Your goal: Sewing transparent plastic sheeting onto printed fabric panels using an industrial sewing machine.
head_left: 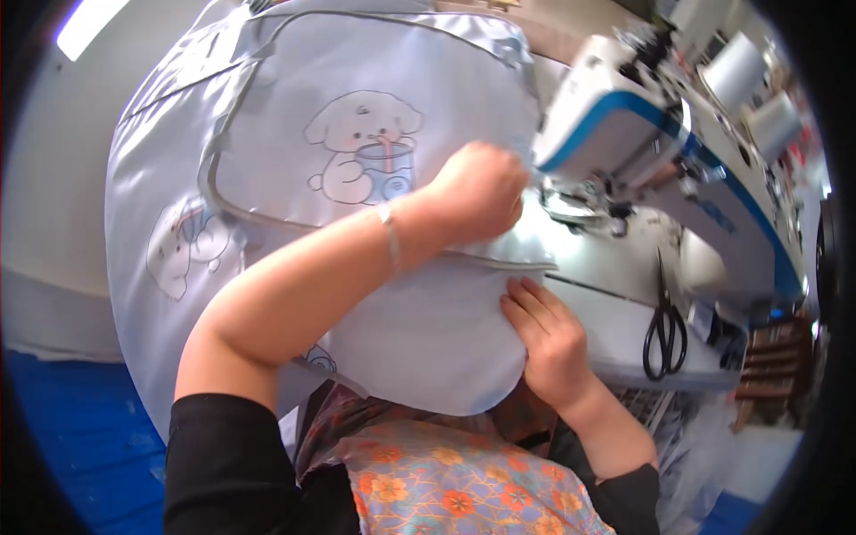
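Observation:
A large pale grey-white fabric piece (464,67) with grey piping lies over the sewing table and hangs toward my lap. Printed on it is a white puppy (348,138) drinking from a blue cup. My left hand (481,192) is closed in a fist over the cloth, just left of the sewing machine's presser foot; its fingertips are hidden, so what it grips cannot be made out. At the right edge of a rounded plain flap (428,334), my right hand (553,348) lays its fingers on top, with the thumb out of sight beneath. The hand grips that edge.
The white and blue sewing machine (615,125) stands at the right, its lamp lighting the needle area. Black scissors (664,334) lie on the table right of my right hand. Thread cones (736,67) stand behind the machine. A brown wooden rack-like object (771,366) is far right.

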The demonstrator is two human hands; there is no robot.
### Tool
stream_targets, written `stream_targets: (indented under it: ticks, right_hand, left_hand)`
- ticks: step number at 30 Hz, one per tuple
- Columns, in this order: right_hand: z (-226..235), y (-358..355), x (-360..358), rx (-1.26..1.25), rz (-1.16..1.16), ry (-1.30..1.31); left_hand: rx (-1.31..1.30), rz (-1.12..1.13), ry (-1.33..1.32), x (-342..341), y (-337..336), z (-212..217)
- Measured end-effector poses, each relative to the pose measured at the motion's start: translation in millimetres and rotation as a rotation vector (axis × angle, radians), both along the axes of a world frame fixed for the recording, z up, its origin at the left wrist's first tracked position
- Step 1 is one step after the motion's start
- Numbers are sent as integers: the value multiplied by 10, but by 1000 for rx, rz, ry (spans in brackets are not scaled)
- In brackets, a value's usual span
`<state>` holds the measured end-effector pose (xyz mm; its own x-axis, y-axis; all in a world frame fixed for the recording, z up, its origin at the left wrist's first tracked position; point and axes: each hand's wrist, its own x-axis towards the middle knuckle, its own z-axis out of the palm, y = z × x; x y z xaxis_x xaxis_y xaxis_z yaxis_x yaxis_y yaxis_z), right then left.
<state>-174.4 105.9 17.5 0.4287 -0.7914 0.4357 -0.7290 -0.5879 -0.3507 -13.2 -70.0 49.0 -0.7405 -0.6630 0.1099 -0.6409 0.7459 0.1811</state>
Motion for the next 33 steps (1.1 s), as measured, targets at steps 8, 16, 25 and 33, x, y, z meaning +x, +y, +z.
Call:
stream_targets:
  ticks: [8,16,25,33]
  right_hand:
    - [32,-42,66,32,80,47]
    - [76,5,14,63,58,31]
    - [149,-115,-212,-40,15,-419]
    - [316,-487,62,503,-101,-894]
  left_hand:
    - [-717,28,253,-236,-1615,-319]
    - [-567,91,-191,329,-1118,323]
    - [196,145,555,558,686,322]
    - [1147,135,1634,-57,925,-18]
